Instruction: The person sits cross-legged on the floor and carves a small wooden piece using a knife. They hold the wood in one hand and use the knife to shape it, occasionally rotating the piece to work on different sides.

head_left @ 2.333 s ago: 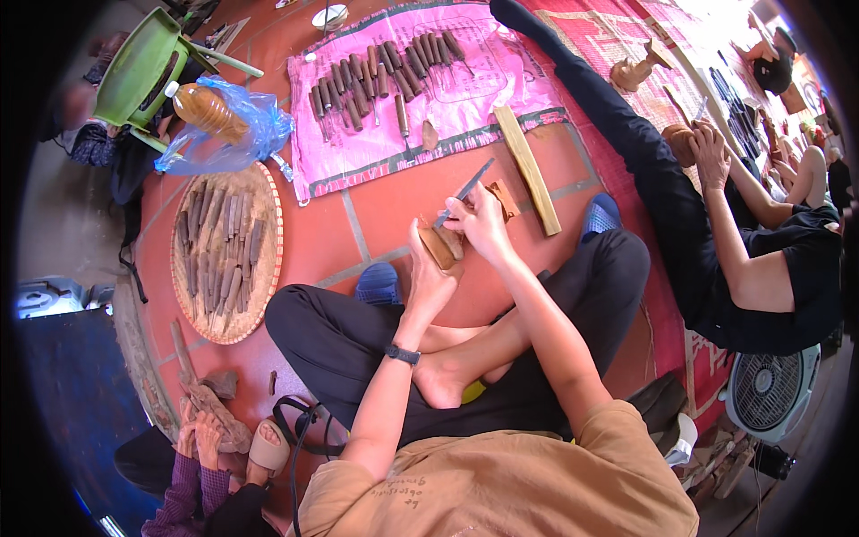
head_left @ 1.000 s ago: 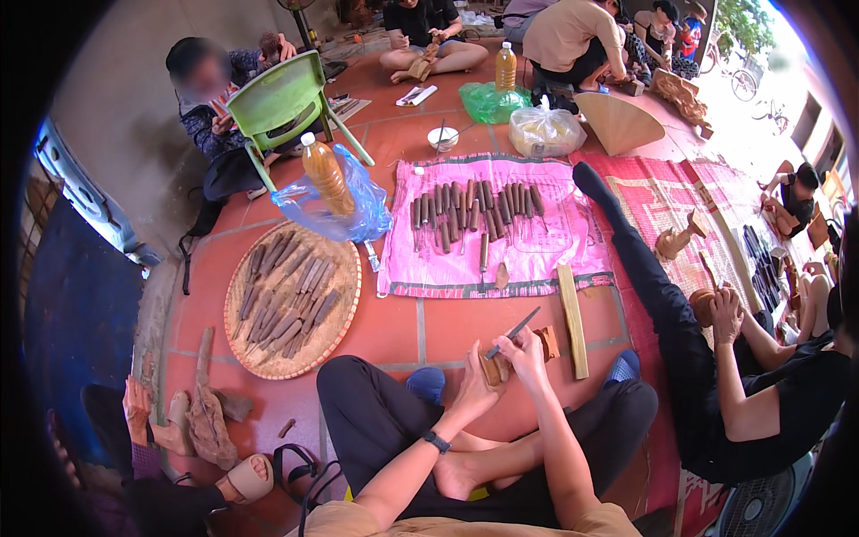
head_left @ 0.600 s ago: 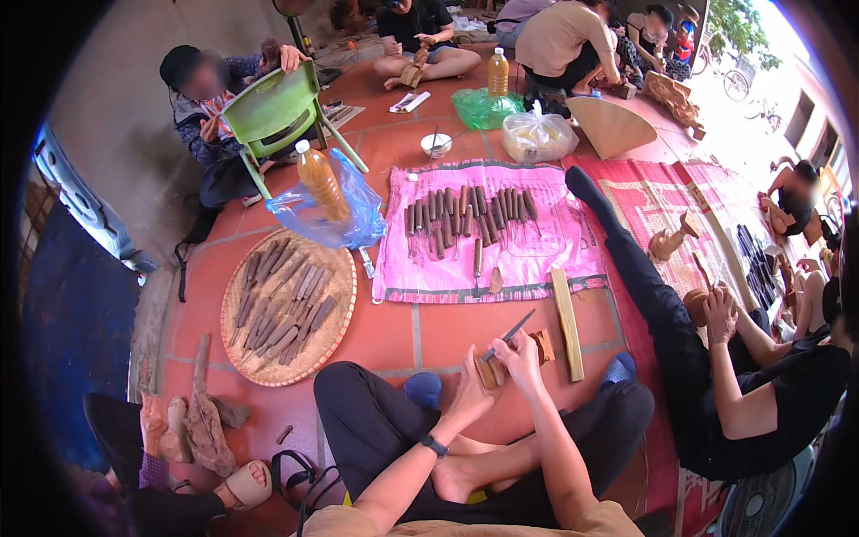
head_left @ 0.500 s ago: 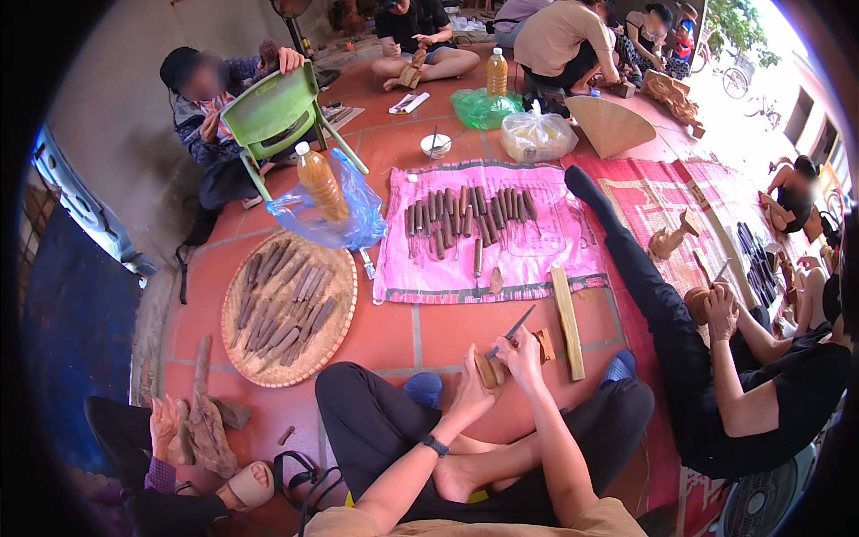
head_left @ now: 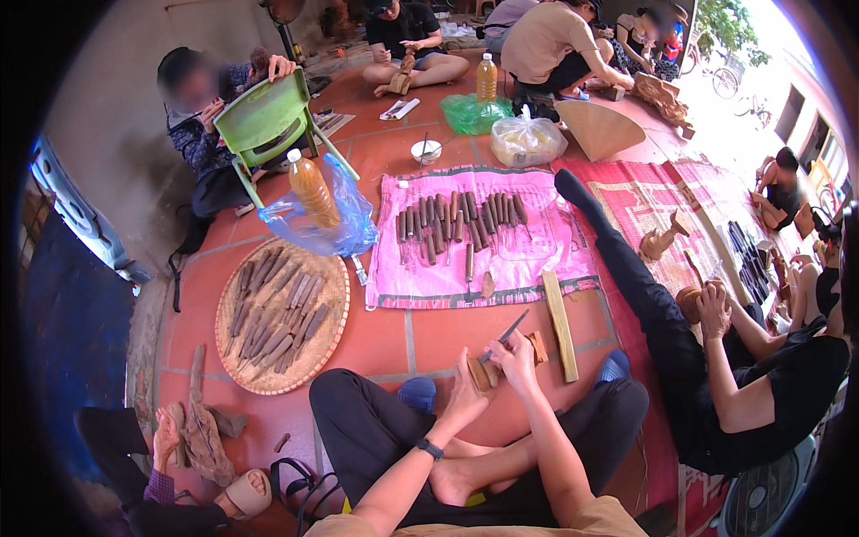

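Note:
My left hand [head_left: 463, 394] grips a small brown wooden block [head_left: 480, 374] low in front of my crossed legs. In my right hand [head_left: 514, 360] is a slim dark-grey metal tool [head_left: 514, 325], a file or a blade. It points up and to the right, and its lower end lies against the block. Just right of that hand is a small orange-brown wooden piece [head_left: 537, 347]; I cannot tell whether it lies on the floor. A long yellowish wooden strip [head_left: 561, 327] lies on the tiles farther right.
Ahead, a pink sheet [head_left: 403, 282] bears several wooden-handled tools [head_left: 470, 261]. A round woven tray [head_left: 246, 380] with more stands left, near a bottle [head_left: 311, 192] in blue plastic. Another person's outstretched leg [head_left: 617, 255] lies right. Bare feet and wood pieces [head_left: 206, 443] are lower left.
The whole view has shifted slightly, with things ahead sitting a little farther left. Both hands keep their grip; the tool has moved only slightly against the block.

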The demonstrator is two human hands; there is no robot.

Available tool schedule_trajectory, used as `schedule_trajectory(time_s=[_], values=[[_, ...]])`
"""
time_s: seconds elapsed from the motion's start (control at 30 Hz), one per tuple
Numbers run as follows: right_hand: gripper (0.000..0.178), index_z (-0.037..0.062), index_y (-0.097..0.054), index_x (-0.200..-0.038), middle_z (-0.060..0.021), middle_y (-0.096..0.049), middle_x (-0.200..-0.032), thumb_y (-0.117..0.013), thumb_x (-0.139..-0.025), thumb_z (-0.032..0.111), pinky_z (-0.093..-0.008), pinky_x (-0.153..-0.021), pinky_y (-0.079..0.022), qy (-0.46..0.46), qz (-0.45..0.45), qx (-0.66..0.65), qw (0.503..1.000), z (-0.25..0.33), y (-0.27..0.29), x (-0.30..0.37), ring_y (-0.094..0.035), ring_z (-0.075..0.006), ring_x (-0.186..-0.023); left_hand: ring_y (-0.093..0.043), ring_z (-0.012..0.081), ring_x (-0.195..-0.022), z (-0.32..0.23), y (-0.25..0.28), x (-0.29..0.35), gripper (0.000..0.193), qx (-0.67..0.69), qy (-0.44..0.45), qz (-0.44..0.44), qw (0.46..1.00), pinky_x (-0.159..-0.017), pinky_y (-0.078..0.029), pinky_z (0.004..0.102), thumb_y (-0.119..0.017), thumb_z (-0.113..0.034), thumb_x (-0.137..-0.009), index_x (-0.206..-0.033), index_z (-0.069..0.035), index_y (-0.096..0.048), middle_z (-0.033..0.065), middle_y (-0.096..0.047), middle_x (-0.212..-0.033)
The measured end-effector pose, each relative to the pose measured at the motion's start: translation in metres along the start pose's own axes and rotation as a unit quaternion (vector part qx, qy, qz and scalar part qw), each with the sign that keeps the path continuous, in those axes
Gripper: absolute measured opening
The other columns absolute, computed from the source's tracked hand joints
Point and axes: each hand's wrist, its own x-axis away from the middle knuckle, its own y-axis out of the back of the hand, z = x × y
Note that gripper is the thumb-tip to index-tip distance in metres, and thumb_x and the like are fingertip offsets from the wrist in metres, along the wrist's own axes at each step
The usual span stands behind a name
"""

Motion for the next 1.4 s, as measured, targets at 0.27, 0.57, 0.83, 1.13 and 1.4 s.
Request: schedule_trajectory(time_s=[0.27, 0.57, 0.83, 1.13, 1.4], values=[[0.013, 0.0001, -0.061, -0.086, -0.0033, -0.064, -0.069, -0.072, -0.086, 0.007, -0.0238, -0.055, -0.045, 0.027, 0.042, 0.082, 0.995, -0.017, 0.010, -0.007, -0.060, -0.0080, -0.063, -0.035, 0.0539, -0.135, 0.003, 0.000, -0.001, 0.103, 0.028, 0.016, 0.009, 0.999, -0.110, -0.038, 0.0547, -0.070, -0.013, -0.078, -0.153, -0.002, -0.001, 0.0328, -0.021, -0.150], [0.013, 0.0018, -0.057, -0.087, -0.0042, -0.065, -0.076, -0.069, -0.089, 0.004, -0.0222, -0.054, -0.044, 0.004, 0.076, 0.021, 0.997, -0.009, 0.012, 0.000, -0.057, -0.0077, -0.063, -0.034, 0.0535, -0.136, 0.002, 0.000, 0.001, 0.102, 0.018, 0.032, 0.013, 0.999, -0.110, -0.037, 0.0545, -0.070, -0.012, -0.077, -0.154, -0.004, -0.002, 0.0316, -0.023, -0.149], [0.014, 0.0052, -0.056, -0.086, -0.0020, -0.063, -0.074, -0.070, -0.089, 0.005, -0.0219, -0.055, -0.042, -0.004, 0.066, -0.042, 0.997, -0.002, 0.010, 0.001, -0.054, -0.0058, -0.062, -0.036, 0.0533, -0.135, 0.010, -0.003, -0.002, 0.100, 0.007, 0.006, 0.000, 1.000, -0.109, -0.038, 0.0542, -0.071, -0.013, -0.078, -0.153, -0.004, -0.005, 0.0317, -0.027, -0.148], [0.012, 0.0045, -0.058, -0.088, -0.0033, -0.066, -0.081, -0.069, -0.092, 0.004, -0.0233, -0.062, -0.048, -0.005, 0.067, -0.052, 0.996, -0.004, 0.011, 0.003, -0.060, -0.0086, -0.069, -0.039, 0.0466, -0.137, 0.001, 0.003, -0.003, 0.100, 0.003, 0.041, 0.014, 0.999, -0.112, -0.036, 0.0472, -0.072, -0.013, -0.078, -0.152, -0.003, -0.005, 0.0307, -0.032, -0.149], [0.009, 0.0037, -0.056, -0.094, -0.0081, -0.069, -0.089, -0.065, -0.095, 0.005, -0.0279, -0.074, -0.055, 0.029, 0.070, 0.013, 0.997, -0.011, 0.013, 0.001, -0.071, -0.0180, -0.095, -0.039, 0.0461, -0.137, 0.006, 0.001, -0.008, 0.101, 0.026, 0.047, 0.007, 0.999, -0.112, -0.037, 0.0474, -0.073, -0.012, -0.076, -0.152, -0.004, -0.007, 0.0302, -0.035, -0.146]])
